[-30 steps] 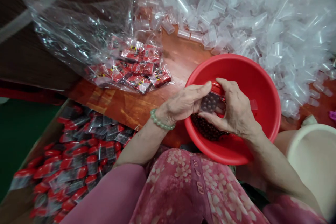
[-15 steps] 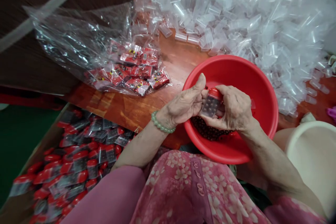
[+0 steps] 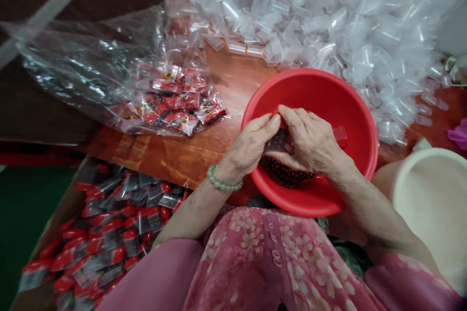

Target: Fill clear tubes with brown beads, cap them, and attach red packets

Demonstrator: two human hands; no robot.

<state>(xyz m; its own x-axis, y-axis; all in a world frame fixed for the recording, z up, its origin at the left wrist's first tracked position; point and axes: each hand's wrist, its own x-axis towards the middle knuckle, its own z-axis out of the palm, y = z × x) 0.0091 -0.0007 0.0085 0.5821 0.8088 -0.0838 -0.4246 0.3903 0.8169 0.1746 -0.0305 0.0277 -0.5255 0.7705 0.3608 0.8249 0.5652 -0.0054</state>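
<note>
Over a red basin (image 3: 350, 107), both of my hands close around a clear plastic container of dark balls (image 3: 279, 141). Its red cap is mostly covered by my fingers. My left hand (image 3: 251, 146), with a green bead bracelet at the wrist, grips it from the left, thumb up by the cap. From the right, my right hand (image 3: 310, 141) wraps it, thumb below and fingers over the top. Loose dark balls (image 3: 284, 172) lie in the basin under my hands. A small clear piece (image 3: 340, 133) rests against the basin's right inner side.
Clear plastic tubes (image 3: 310, 24) are heaped at the back. Left of the basin, a clear bag holds red packets (image 3: 182, 102). Red-capped filled containers (image 3: 105, 233) fill a box at lower left. A cream bucket (image 3: 430, 194) stands at right.
My left thumb, lifted off half a second ago, is back down by the red cap. My right fingers have moved over the cap, hiding more of the container. The view has shifted slightly.
</note>
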